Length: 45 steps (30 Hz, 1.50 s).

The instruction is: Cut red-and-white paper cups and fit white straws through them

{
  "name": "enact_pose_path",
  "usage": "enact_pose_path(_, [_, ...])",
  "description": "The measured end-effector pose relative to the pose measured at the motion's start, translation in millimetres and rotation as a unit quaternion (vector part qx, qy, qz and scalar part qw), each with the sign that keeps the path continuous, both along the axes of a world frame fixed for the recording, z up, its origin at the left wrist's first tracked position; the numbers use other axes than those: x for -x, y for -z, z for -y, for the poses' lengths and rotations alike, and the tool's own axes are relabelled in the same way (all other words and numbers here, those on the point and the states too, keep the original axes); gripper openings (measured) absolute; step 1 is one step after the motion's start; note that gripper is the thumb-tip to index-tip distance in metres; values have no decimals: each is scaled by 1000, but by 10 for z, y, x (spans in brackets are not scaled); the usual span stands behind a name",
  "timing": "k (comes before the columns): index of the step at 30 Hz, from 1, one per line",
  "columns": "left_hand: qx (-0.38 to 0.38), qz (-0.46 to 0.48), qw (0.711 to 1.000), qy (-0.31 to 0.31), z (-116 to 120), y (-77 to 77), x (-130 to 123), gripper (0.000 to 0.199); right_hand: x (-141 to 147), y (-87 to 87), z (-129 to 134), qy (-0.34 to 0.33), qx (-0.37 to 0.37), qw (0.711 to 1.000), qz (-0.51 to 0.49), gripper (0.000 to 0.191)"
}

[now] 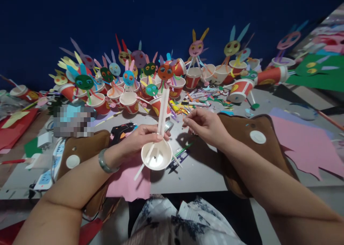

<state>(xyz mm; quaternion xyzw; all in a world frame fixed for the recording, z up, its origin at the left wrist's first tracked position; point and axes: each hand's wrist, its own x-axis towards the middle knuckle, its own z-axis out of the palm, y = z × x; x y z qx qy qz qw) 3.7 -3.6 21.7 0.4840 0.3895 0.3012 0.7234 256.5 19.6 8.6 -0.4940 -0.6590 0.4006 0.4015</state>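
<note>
My left hand (146, 134) is closed at the far rim of a white paper cup (145, 152), which tilts so its inside faces me. White paper strips (162, 112) stand up from the cup at my fingers. Other thin strips (139, 172) stick out at its sides, and one lies across its mouth. To the right, my right hand (202, 125) hovers over the table with thumb and fingertips drawn together; whether something small is between them cannot be made out. Below it lie dark scissors or pens (178, 160), partly in shadow.
Many red-and-white cups (193, 78) with coloured paper rabbit heads line the back by a dark blue wall. Markers (196, 103) and scraps lie before them. A black glue gun (122, 130), pink paper (129, 184) and brown cushions (236, 137) surround my arms. Pink sheets (303, 137) lie right.
</note>
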Motion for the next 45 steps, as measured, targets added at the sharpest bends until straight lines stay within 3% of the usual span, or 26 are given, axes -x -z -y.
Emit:
enact_pose_path(1, [-6,4,1000,-7,-7,-12,5,21,-15,-13,14,-6,-34,999,40,35])
enact_pose_path(3, [-16,14,999,-28,-16,-34,13,20,-43,-64,55,-94,-68,983,139,24])
enact_pose_path(5, [-18,26,998,-46,-21,-41,20,20,-53,-125,117,-276,-56,920,272,12])
enact_pose_path(6, [-19,32,998,-48,-22,-38,24,20,-46,-147,155,-330,-56,883,329,6])
enact_pose_path(9, [-28,50,998,-38,-22,-8,36,21,15,-137,265,-368,-78,817,438,6])
enact_pose_path(12, [-46,63,997,-22,-13,18,46,20,90,-46,315,-375,-96,803,454,9])
enact_pose_path(17, [-58,93,994,-21,15,38,62,17,75,-48,247,-391,-88,816,416,8])
enact_pose_path(19, [-56,118,991,-20,23,58,71,15,9,-138,198,-384,-75,837,381,7])
enact_pose_path(21, [-61,139,988,-19,28,84,79,13,-69,-227,148,-354,-45,866,350,20])
enact_pose_path(26, [-100,133,986,-28,21,141,85,15,-186,-210,20,-179,59,956,224,34])
enact_pose_path(29, [-124,110,986,-17,4,170,93,18,-156,-110,-26,-29,43,996,72,34])
enact_pose_path(32, [-148,78,986,-11,-5,190,107,20,-93,-96,-14,15,17,994,-108,34])
enact_pose_path(35, [-172,51,984,-17,1,189,109,22,-46,-127,32,-47,49,978,-198,51])
enact_pose_path(38, [-195,47,979,-22,17,167,98,19,-20,-93,56,-92,81,971,-207,32])
enact_pose_path(40, [-205,45,977,-24,29,150,90,19,-6,-34,48,-84,74,977,-183,27])
enact_pose_path(43, [-214,37,976,-23,38,136,85,21,17,52,18,-55,42,992,-104,35])
enact_pose_path(45, [-219,36,975,-19,39,138,84,20,35,88,-1,-59,46,996,-57,50])
